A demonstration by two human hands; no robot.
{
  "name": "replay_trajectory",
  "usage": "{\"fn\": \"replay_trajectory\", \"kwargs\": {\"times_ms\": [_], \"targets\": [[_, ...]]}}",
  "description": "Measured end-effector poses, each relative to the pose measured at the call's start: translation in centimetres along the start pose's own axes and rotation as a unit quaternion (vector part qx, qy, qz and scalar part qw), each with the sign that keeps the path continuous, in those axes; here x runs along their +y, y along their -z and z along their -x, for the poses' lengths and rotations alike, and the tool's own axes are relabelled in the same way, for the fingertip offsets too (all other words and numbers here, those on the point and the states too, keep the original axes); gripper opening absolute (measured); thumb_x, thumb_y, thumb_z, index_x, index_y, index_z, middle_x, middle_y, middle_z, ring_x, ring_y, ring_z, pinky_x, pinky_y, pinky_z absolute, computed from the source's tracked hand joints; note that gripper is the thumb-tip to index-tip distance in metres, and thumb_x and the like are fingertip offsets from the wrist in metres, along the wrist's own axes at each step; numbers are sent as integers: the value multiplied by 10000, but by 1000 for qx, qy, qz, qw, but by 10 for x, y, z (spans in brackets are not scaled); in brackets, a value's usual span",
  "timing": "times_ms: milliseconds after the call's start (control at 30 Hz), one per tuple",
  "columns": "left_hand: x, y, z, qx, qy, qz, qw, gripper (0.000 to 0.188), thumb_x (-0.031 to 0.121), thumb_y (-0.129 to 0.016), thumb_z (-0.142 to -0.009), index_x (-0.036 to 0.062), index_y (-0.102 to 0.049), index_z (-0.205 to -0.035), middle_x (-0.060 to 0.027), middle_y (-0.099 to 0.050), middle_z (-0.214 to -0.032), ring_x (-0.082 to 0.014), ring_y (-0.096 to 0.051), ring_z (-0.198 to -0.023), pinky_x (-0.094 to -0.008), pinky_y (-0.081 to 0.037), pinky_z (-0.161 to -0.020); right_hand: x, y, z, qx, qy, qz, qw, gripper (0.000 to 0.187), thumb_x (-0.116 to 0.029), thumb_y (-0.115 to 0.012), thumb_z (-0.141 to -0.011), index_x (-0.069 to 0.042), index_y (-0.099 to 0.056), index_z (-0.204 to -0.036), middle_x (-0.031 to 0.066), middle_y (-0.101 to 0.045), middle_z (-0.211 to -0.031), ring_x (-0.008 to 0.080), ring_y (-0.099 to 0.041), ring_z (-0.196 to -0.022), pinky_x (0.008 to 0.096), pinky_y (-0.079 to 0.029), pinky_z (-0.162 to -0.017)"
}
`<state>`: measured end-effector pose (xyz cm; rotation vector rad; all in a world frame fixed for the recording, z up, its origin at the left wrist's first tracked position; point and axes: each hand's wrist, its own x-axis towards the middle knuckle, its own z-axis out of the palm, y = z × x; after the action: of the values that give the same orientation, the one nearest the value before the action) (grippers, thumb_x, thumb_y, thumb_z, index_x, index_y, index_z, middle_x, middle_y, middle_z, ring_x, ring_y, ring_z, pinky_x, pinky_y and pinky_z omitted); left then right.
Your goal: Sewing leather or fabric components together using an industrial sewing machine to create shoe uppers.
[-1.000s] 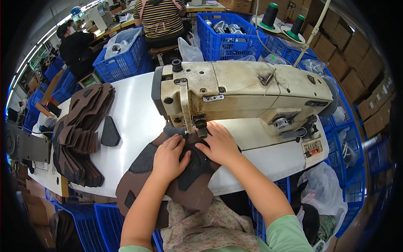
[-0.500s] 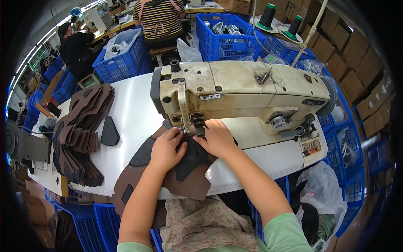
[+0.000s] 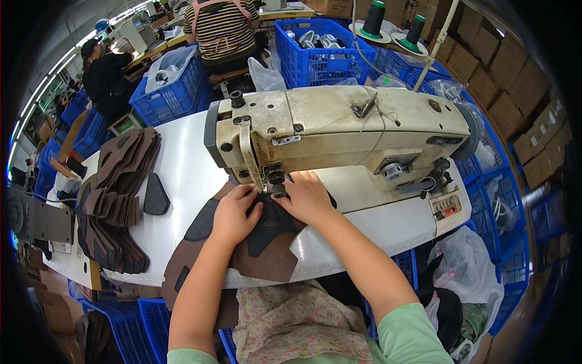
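Observation:
A worn cream sewing machine (image 3: 339,127) stands in front of me. Under its needle area lies a brown-and-black sheet piece (image 3: 267,262), leather-like, its near part hanging over the table edge. My left hand (image 3: 236,213) grips and presses this piece just left of the needle, fingers bent and thumb toward the middle. On the other side, my right hand (image 3: 308,199) holds it close to the presser foot, thumb and fingers around a gathered part. Some right fingertips are hidden behind the machine head. The exact stitching spot is hidden too.
Stacked brown-and-black cut pieces (image 3: 118,206) lie at the left, beside a single black piece (image 3: 157,195). Thread cones (image 3: 373,21) stand behind the machine. Blue crates (image 3: 318,60) surround the table, and a plastic bag (image 3: 464,267) sits low at the right. Two people work farther back.
The whole scene has shifted slightly left in the view. Both hands stay at the needle area on the same piece, with little visible movement relative to the machine.

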<state>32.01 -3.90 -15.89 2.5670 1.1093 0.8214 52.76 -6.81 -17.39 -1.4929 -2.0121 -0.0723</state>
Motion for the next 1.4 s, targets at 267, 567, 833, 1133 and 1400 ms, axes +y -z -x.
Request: {"fn": "replay_trajectory", "kwargs": {"times_ms": [267, 567, 833, 1133, 1400], "targets": [[6, 34, -12, -118, 4, -38, 992, 410, 201, -681, -798, 6, -640, -1156, -164, -624, -1125, -337, -559, -1130, -393, -492, -924, -14, 5, 16, 28, -38, 50, 998, 366, -345, -686, -813, -90, -675, -1076, 70, -603, -1134, 264, -516, -1130, 423, -377, -950], [35, 16, 6, -100, 41, -179, 978, 355, 274, -580, -904, 9, -656, -1127, -181, -635, -1204, -339, -591, -1068, -419, -514, -884, 13, 11, -34, -158, -23, 93, 983, 204, -262, -631, -837, -176, -711, -1003, 84, -699, -953, 280, -651, -971, 456, -468, -870], [3, 40, 1, -127, 23, -18, 991, 352, 214, -700, -801, 32, -668, -1100, -145, -661, -1065, -355, -599, -1008, -413, -505, -870, -6, 7, -29, -107, -88, 138, 981, 203, -206, -593, -802, -47, -719, -799, 130, -696, -890, 287, -650, -946, 440, -474, -868], [-21, 53, -24, -204, -94, -97, 970, 428, 258, -719, -757, 84, -669, -1144, -92, -623, -1000, -310, -626, -925, -397, -530, -760, -102, 16, 15, -137, 9, 29, 990, 535, -431, -729, -730, -2, -658, -1043, 142, -621, -1007, 279, -572, -988, 365, -439, -828], [-40, 44, -32, -197, -173, -97, 960, 357, 130, -640, -760, 83, -693, -1110, -83, -654, -920, -277, -634, -910, -383, -540, -730, -150, -38, -9, -169, -101, 241, 950, 340, -183, -571, -833, 56, -661, -1059, 248, -639, -1086, 378, -608, -1033, 437, -482, -828]]}}
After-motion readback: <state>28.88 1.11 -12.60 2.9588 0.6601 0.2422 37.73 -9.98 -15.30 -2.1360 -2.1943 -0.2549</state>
